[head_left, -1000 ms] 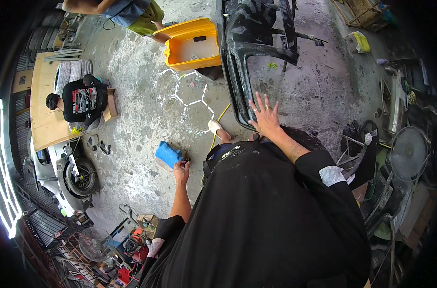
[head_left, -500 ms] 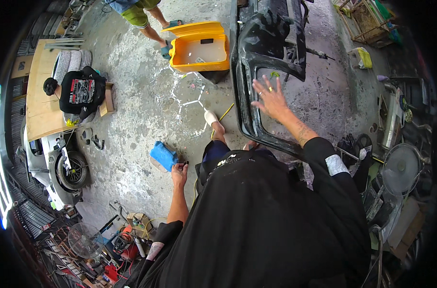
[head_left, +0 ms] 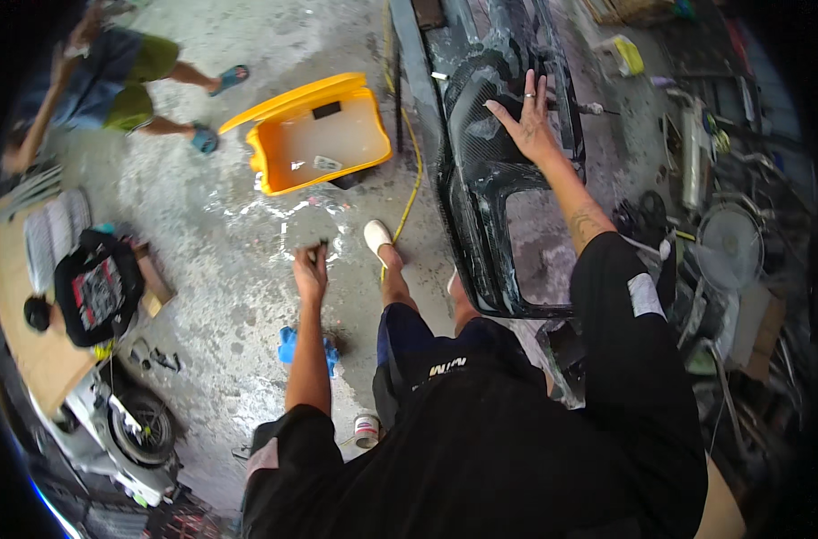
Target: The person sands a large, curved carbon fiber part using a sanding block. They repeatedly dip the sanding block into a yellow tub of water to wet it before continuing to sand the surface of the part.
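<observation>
A large black body panel (head_left: 485,193) with a woven carbon-fibre look and whitish smears stands at the right, with a big rounded opening in its near part. Over its far part lies my right hand (head_left: 533,130), fingers spread, palm down; whether it touches the surface I cannot tell. Low over the floor, my left hand (head_left: 310,277) pinches a small dark block (head_left: 322,246), its kind unclear. Partly covered by my left forearm is a crumpled blue cloth or plastic piece (head_left: 288,345) on the floor.
A yellow bin (head_left: 368,166) of cloudy water, lid raised, stands ahead, near a yellow hose (head_left: 416,180). One person (head_left: 139,85) stands far left; another (head_left: 99,286) crouches by a motorbike (head_left: 144,427). A can (head_left: 366,431) is by my leg, a fan (head_left: 730,247) at right.
My right hand has moved farther along the panel, from its opening to the woven part. My left hand has moved forward from beside the blue piece. The view has shifted.
</observation>
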{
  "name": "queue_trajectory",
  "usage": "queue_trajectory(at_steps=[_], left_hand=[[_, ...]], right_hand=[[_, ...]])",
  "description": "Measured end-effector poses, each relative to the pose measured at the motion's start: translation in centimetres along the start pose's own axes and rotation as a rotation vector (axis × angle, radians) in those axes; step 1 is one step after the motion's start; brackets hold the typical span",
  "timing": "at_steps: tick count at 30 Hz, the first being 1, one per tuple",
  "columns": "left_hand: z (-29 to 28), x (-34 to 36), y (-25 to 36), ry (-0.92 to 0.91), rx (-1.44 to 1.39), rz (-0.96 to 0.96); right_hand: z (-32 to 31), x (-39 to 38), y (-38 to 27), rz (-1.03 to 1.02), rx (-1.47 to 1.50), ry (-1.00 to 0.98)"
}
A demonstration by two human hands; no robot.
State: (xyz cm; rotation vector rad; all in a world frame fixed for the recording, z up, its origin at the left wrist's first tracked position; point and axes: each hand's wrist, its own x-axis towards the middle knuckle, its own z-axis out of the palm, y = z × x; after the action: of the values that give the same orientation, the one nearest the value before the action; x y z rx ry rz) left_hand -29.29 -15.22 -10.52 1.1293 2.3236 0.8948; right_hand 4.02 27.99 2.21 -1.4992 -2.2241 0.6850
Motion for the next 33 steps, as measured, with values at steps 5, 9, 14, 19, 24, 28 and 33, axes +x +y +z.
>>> queue_trajectory(at_steps=[5, 9, 14, 19, 24, 28, 33], left_hand=[[11.4, 24.0, -8.1, -0.045, -0.066, 0.227], [20.7, 34.9, -16.0, -0.26, 0.263, 0.374], [23.8, 39.7, -25.3, -0.36, 0.536, 0.27], [26.5, 32.4, -15.6, -0.517, 0.303, 0.348], [13.0, 27.4, 2.0, -0.165, -0.016, 0.328], [5.3, 17.9, 18.7, -0.115, -0.429, 0.418], [8.0, 6.8, 31.8, -0.144, -0.199, 0.654]], right_hand=[[2.8, 0.4, 0.7, 0.009, -0.018, -0.09], [3.4, 0.6, 3.0, -0.182, -0.109, -0.11], [4.1, 1.7, 1.6, -0.221, 0.033, -0.128], [3.0, 0.9, 2.4, 0.045, -0.089, -0.229], [2.5, 0.6, 1.1, 0.131, 0.013, -0.174], [2.2, 0.7, -0.2, 0.264, 0.006, -0.189], [2.7, 0.5, -0.1, 0.168, -0.002, -0.097]])
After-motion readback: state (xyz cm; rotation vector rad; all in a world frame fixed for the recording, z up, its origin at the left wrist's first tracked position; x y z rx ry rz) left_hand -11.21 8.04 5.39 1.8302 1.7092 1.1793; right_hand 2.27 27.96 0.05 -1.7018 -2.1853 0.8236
